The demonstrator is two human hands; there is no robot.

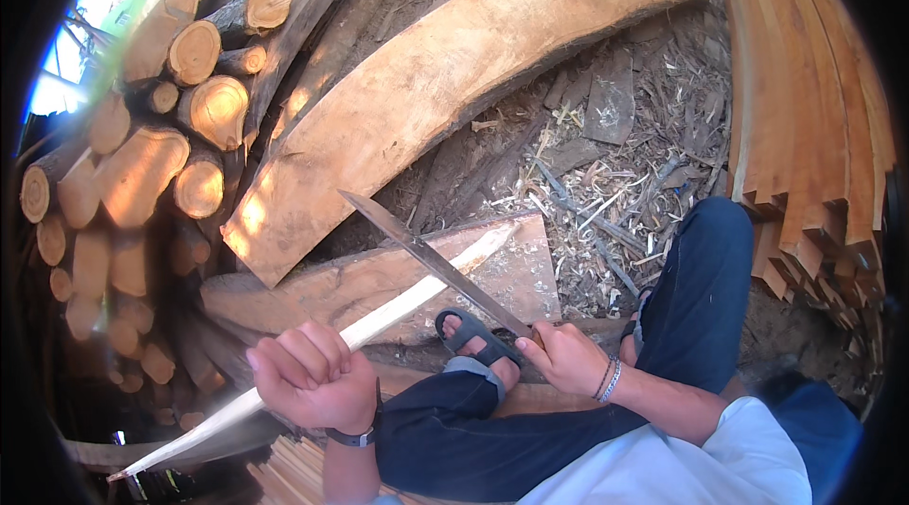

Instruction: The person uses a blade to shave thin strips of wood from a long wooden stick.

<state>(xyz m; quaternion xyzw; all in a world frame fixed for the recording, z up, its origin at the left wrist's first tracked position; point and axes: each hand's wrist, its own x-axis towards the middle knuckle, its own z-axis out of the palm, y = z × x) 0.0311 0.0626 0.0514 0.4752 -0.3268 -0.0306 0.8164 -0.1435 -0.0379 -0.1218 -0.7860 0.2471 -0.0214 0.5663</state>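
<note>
My left hand (317, 380) is closed round a long, pale, peeled wooden stick (402, 299), which slants from the lower left up to the right. The stick's upper end rests over a flat plank (516, 270) dusted with chips, while its lower end tapers to a point. In my right hand (568, 359) is the handle of a machete (407, 242). Its long dark blade points up and left, crossing above the stick in this view. Whether blade and stick touch, I cannot tell. My right fingers hide most of the handle.
Cut logs (197, 53) are stacked at the left. A large curved slab (454, 60) lies beyond the plank. Long sawn boards (805, 107) stand at the right. Wood shavings (606, 188) and bark litter the ground. Thin strips (289, 467) lie at the lower left, near my legs.
</note>
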